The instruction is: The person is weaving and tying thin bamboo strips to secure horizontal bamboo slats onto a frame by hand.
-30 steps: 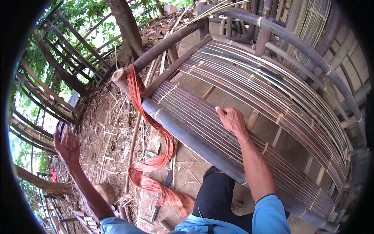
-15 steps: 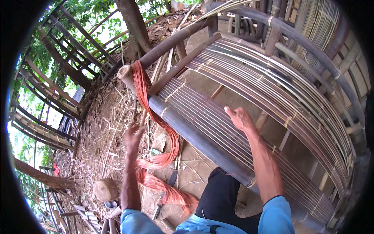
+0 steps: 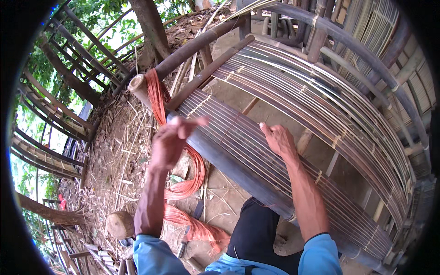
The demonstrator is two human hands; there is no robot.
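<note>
A bamboo frame strung with narrow dark slats (image 3: 256, 142) lies before me, its slats tied with pale bindings. Over the near slats, my right hand (image 3: 277, 140) is closed in a pinch, thumb on top; whatever it grips is too small to make out. My left hand (image 3: 170, 143) hovers by the thick front bamboo pole (image 3: 238, 167), blurred, one finger stretched toward the slats. A long hank of orange strands (image 3: 156, 94) hangs over the pole end behind that hand and trails to the ground. A faint reddish line crosses the slats between my hands.
A cut log (image 3: 120, 224) stands at the lower left. A tree trunk (image 3: 149, 25) rises at the back, with bamboo railings (image 3: 46, 142) on the left. Curved bamboo rails (image 3: 357, 43) bound the far right. Dry leaves and strips litter the ground.
My left hand has risen and moved right, up to the front pole. My right hand has shifted only slightly and stays pinched over the slats.
</note>
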